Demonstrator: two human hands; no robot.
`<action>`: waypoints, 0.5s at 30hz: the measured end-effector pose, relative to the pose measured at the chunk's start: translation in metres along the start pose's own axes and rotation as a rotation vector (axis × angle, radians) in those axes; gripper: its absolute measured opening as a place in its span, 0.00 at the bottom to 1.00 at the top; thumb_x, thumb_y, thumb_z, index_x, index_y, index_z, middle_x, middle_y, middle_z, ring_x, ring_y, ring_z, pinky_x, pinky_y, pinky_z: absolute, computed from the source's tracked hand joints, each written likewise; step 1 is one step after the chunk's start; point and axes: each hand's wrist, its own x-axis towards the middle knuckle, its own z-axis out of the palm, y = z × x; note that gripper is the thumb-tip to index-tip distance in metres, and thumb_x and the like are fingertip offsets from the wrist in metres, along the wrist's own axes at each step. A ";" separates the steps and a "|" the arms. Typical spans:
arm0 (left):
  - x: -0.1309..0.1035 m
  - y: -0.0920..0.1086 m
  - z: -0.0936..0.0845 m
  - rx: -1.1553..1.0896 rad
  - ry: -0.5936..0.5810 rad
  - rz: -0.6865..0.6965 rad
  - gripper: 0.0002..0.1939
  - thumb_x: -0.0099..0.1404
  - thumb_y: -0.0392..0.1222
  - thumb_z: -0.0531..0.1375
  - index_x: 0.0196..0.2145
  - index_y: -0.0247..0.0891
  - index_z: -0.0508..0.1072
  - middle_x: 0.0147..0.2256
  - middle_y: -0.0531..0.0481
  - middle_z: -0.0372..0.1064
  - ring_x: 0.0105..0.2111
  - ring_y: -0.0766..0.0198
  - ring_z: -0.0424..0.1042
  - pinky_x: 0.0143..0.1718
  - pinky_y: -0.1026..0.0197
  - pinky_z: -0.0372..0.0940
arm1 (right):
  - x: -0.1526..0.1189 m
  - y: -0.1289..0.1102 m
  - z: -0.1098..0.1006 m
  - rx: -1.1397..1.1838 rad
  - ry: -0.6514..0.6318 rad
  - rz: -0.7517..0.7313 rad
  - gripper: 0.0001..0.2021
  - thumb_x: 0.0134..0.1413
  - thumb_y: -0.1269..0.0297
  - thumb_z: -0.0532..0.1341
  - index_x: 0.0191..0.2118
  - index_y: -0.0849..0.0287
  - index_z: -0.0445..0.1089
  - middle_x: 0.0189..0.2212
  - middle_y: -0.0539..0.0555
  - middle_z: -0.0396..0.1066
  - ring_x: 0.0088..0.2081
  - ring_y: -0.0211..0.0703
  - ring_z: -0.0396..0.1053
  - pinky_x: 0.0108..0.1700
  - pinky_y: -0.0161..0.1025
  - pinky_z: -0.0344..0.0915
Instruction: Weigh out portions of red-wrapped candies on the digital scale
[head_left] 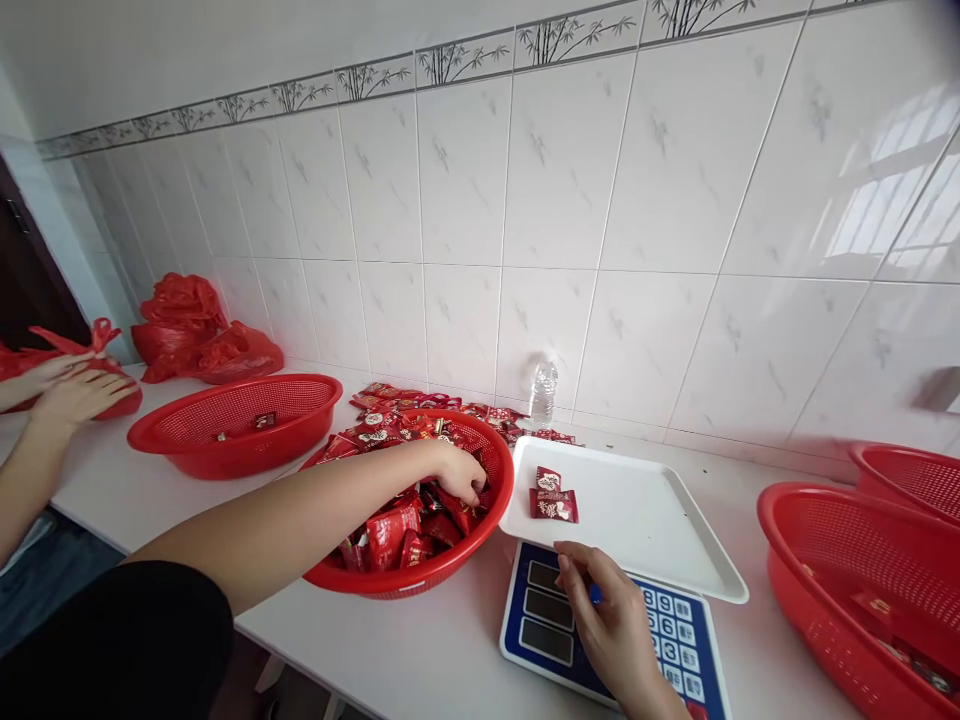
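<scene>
My left hand reaches down into a red plastic basket heaped with small red packets. Its fingers are curled together at the packets, and what they hold is hidden. Over the blue keypad of a digital scale hovers my right hand, thumb and fingers drawn together. A small blue thing shows by its fingers, too little of it to name. On the scale's white tray lie two red packets, one touching the other.
Loose packets lie along the wall beside a clear plastic bottle. Another red basket stands left, more baskets at right. Tied red bags sit far left, where another person's hands hold a bag.
</scene>
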 end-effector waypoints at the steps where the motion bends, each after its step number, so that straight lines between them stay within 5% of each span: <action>1: -0.002 -0.001 -0.002 -0.023 -0.023 0.010 0.10 0.57 0.45 0.60 0.35 0.40 0.76 0.37 0.47 0.76 0.35 0.56 0.72 0.37 0.60 0.64 | 0.000 0.000 0.000 -0.002 -0.001 0.000 0.12 0.63 0.59 0.53 0.42 0.57 0.72 0.27 0.52 0.72 0.28 0.39 0.71 0.30 0.33 0.67; 4: 0.000 -0.008 -0.009 -0.209 -0.045 -0.024 0.09 0.59 0.43 0.57 0.35 0.39 0.74 0.33 0.49 0.76 0.33 0.60 0.73 0.34 0.62 0.65 | 0.000 0.001 -0.001 -0.009 -0.010 0.007 0.12 0.63 0.59 0.53 0.42 0.57 0.72 0.27 0.52 0.72 0.28 0.39 0.70 0.31 0.33 0.67; 10: 0.021 -0.028 -0.019 -0.151 0.356 -0.249 0.14 0.61 0.42 0.56 0.44 0.37 0.70 0.47 0.42 0.72 0.43 0.56 0.71 0.42 0.59 0.65 | 0.000 0.003 -0.001 -0.006 -0.014 0.029 0.12 0.64 0.59 0.53 0.43 0.57 0.72 0.27 0.52 0.72 0.28 0.39 0.71 0.30 0.33 0.67; 15: 0.043 -0.046 -0.007 -0.155 0.284 -0.258 0.21 0.52 0.47 0.64 0.42 0.35 0.73 0.43 0.40 0.74 0.43 0.48 0.71 0.45 0.55 0.64 | 0.002 0.000 -0.001 -0.017 0.007 -0.003 0.12 0.64 0.59 0.53 0.42 0.57 0.72 0.27 0.52 0.72 0.28 0.39 0.70 0.30 0.34 0.67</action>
